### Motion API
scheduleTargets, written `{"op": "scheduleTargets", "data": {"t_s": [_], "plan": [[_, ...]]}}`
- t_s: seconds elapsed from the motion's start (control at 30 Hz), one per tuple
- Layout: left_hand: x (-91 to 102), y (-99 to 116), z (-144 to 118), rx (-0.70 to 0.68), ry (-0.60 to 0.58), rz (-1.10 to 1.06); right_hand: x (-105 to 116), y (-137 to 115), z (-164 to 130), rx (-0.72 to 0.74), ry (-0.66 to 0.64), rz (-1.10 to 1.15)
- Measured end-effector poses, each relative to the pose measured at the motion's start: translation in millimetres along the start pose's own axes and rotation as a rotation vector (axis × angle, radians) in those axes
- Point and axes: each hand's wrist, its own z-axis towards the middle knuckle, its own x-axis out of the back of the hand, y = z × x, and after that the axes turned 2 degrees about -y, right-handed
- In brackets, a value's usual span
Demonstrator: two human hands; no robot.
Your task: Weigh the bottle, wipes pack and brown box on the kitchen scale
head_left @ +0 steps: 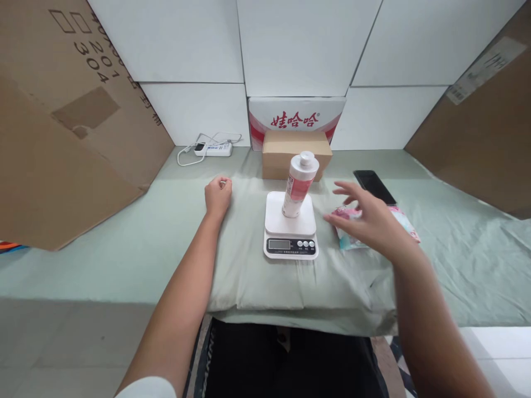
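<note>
A white bottle with a pink label [299, 188] stands on the white platform of a digital kitchen scale [274, 221]. The scale's small display shows no digits that I can read. To the right of the bottle, my right hand [360, 215] hovers with fingers and thumb apart, holding nothing. Beneath and behind that hand lies a pink and light-blue soft packet [404, 222], partly covered by it. My left hand [218, 194] rests on the cloth left of the scale, its fingers curled into a fist; whatever may be inside is hidden.
Behind the bottle sits a brown cardboard box [274, 157], before a white and red carton [259, 113]. A black phone [375, 185] lies at right beside the packet. A white power strip [218, 149] with a cable is at back left. Large cardboard panels [83, 166] flank the green-clothed table [103, 260].
</note>
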Motion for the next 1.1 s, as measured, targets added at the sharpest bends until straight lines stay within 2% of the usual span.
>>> {"op": "scheduleTargets", "data": {"t_s": [0.1,0.2,0.27,0.33,0.47,0.53,0.8,0.87,0.97,1.03,1.1], "plan": [[-1.2,1.6,-0.1,0.01,-0.004,-0.021,26.1,58.2,-27.8,0.031,-0.117,-0.25],[-2.8,2.1,0.2,0.006,-0.004,-0.016,38.9,105.1,-42.9,0.039,-0.084,-0.366],[-3.6,1.7,0.3,0.004,-0.005,-0.015,41.0,119.8,-44.6,0.065,-0.066,-0.378],[-4.1,1.0,0.2,0.005,-0.007,-0.023,39.8,122.8,-41.8,0.092,-0.075,-0.368],[-4.2,0.0,0.0,0.007,-0.005,-0.036,31.3,115.7,-33.4,0.126,-0.06,-0.337],[-4.1,-0.1,0.1,0.003,-0.007,-0.037,24.9,111.9,-28.3,0.097,-0.016,-0.344],[-3.8,1.3,-0.3,0.002,-0.02,0.0,-16.8,87.4,24.0,-0.284,0.268,-0.433],[-3.8,1.3,-0.2,0.007,-0.019,-0.007,-25.6,75.3,34.3,-0.314,0.361,-0.436],[-4.3,0.4,0.9,0.015,-0.021,-0.022,-30.1,49.7,38.8,-0.131,0.441,-0.358],[-4.8,-0.4,2.0,0.013,-0.016,-0.025,-29.2,29.5,37.9,0.041,0.391,-0.178],[-5.1,-0.8,2.6,0.005,-0.01,-0.03,-29.1,10.3,38.5,0.14,0.269,0.057]]}}
